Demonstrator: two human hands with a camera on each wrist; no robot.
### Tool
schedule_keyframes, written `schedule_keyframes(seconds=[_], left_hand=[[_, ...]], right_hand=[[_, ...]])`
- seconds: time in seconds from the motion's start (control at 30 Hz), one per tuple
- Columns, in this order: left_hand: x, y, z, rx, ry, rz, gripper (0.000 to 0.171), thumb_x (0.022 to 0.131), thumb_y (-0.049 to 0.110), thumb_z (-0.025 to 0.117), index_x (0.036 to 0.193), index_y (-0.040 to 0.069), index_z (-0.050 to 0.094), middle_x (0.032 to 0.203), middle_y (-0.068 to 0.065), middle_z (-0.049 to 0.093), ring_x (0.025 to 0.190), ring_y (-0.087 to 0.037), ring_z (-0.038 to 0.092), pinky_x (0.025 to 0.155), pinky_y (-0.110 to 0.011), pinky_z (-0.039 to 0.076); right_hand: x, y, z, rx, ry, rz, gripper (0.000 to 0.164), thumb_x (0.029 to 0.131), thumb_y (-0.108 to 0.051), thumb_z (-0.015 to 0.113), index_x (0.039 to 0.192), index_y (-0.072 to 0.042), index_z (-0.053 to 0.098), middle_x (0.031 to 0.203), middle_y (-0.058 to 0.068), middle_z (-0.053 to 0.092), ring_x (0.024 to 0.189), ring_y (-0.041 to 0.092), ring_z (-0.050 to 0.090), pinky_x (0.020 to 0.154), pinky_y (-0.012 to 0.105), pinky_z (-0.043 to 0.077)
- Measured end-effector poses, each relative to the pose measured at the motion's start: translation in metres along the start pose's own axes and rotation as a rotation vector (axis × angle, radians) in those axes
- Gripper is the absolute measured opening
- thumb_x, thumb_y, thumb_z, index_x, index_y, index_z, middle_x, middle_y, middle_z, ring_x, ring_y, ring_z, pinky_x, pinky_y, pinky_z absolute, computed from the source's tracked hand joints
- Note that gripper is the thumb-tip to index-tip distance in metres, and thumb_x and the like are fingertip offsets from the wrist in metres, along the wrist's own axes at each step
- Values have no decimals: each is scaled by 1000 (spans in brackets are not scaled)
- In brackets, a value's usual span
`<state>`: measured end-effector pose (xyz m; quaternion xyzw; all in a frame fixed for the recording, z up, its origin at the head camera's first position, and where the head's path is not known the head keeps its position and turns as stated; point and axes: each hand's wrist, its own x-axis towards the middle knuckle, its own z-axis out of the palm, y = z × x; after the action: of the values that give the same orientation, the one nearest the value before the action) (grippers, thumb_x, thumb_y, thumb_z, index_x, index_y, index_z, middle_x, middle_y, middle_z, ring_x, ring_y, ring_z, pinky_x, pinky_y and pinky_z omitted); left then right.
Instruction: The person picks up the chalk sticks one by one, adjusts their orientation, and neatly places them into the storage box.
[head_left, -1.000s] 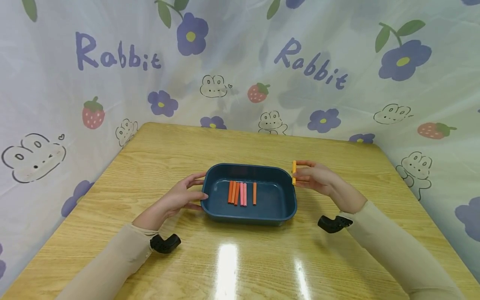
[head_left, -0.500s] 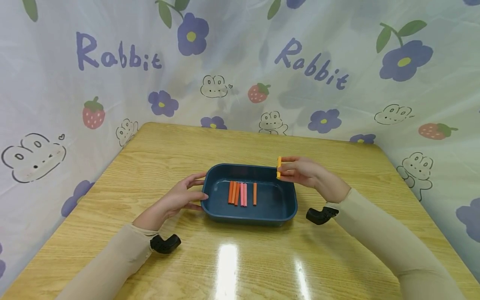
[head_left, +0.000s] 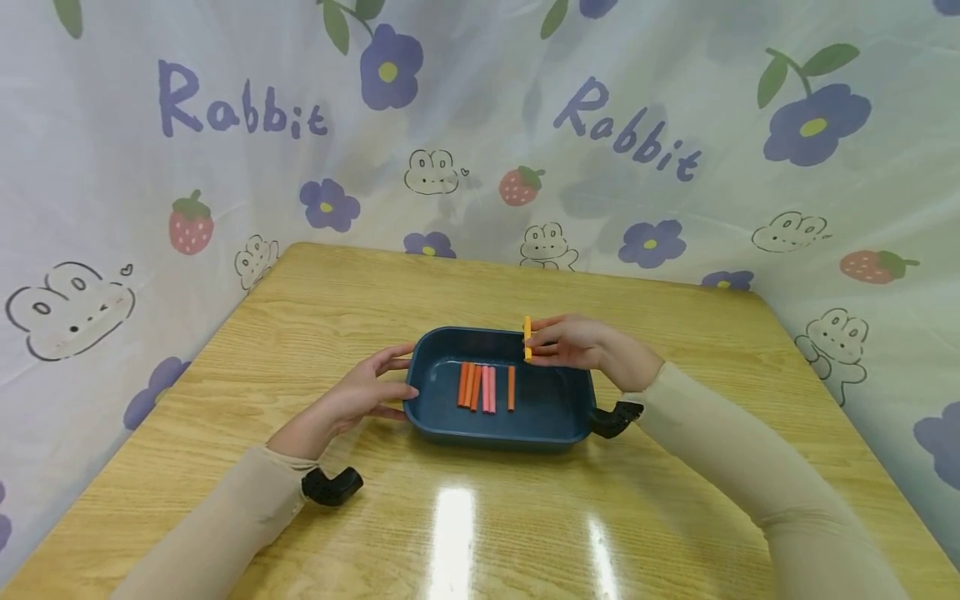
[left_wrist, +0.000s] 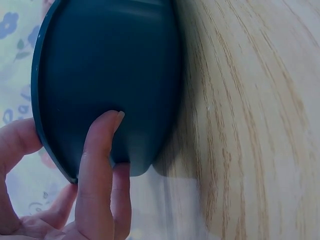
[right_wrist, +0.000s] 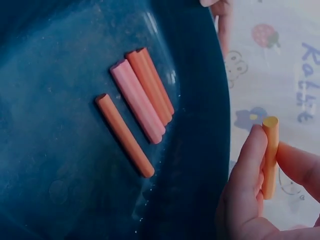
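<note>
A dark blue plastic tub (head_left: 495, 435) lies in the middle of the head view. My left hand (head_left: 360, 390) grips its left end, thumb at the rim and fingers spread along the outer wall, as the left wrist view shows. Between thumb and fingers, my right hand (head_left: 576, 342) pinches a yellow chalk stick (right_wrist: 270, 157) upright over the tub's far rim. On the tub floor lie red-orange chalk sticks (head_left: 468, 386) side by side, pink chalk sticks (right_wrist: 136, 100) against them, and one orange chalk stick (right_wrist: 125, 135) a little apart to the right.
The tub stands on a wooden table (head_left: 360, 533) with glare spots near the front. A white cloth (head_left: 480, 100) printed with rabbits, flowers and strawberries hangs behind and at both sides. Black wrist mounts (head_left: 332, 486) sit on both sleeves.
My right hand has carried the yellow chalk stick leftward, from beside the tub's right end to over its far rim. The left hand and the chalk in the tub stay put.
</note>
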<state>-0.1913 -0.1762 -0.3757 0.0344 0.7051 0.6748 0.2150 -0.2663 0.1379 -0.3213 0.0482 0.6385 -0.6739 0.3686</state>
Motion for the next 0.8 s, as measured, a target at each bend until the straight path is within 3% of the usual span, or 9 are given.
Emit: schedule_keyframes(seconds=[0.23,0.43,0.6,0.8], left_hand=[[1,-1,0,5,2,-1,75,83,-1,63,147,10,25,143,-23,27,92,-34,62,71,-47,55],[1,-1,-1,2,1,2,75,83,-1,63,147,10,25,143,-22,27,91,-33,63,72,-48,55],[1,-1,-1,-7,-7,6,76,83,-1,64,147,10,24,142,-23,27,91,-32,63,73,-49,54],[0,-1,-1,-8,-10,11,75,84,-1,63,147,10,24,143,-23,27,93,-34,62,74,-49,54]], right_hand=[[13,0,5,-59,-56,79,51,92,6,49,138,4,26,126,17,36,104,26,48,95,38,45],[18,0,11,-131,-106,119,10,91,7,49,98,5,42,116,17,38,91,25,50,91,41,48],[21,3,15,-174,-112,156,9,90,8,51,84,2,47,103,16,43,86,25,52,88,41,50],[28,8,18,-175,-102,165,6,90,9,51,91,5,47,103,17,43,86,26,52,88,41,50]])
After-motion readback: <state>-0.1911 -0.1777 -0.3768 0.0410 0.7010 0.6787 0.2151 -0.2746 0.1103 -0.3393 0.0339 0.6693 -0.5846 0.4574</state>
